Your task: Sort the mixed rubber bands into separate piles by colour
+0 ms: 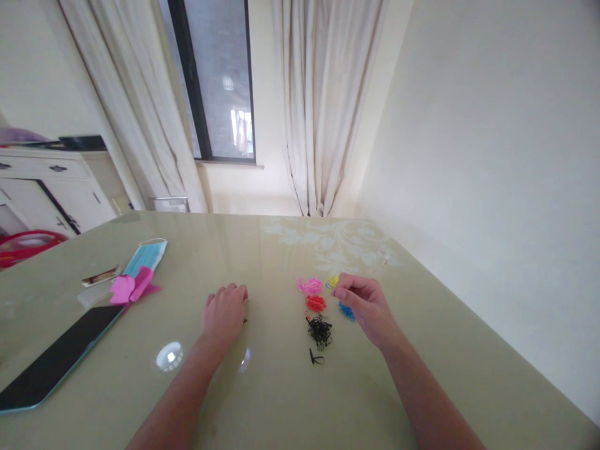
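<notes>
My right hand [368,306] is raised over the table with thumb and forefinger pinched together on a small bluish-purple rubber band [329,287]. Close to it are a yellow pile of rubber bands [333,280] and a blue pile [347,311], both partly covered by the hand. To their left, a pink pile [310,287], a red pile [315,304] and a black pile [319,331] form a column. One or two loose black bands [316,357] lie nearer to me. Palm down on the table, my left hand [225,314] has its fingers a little apart; what lies beneath is hidden.
On the left of the glossy table [276,400] lie a dark flat tablet-like object [60,353], a pink paper-like piece [134,287], a blue face mask [146,256] and a small brown packet [100,275]. A wall [506,187] runs along the right edge.
</notes>
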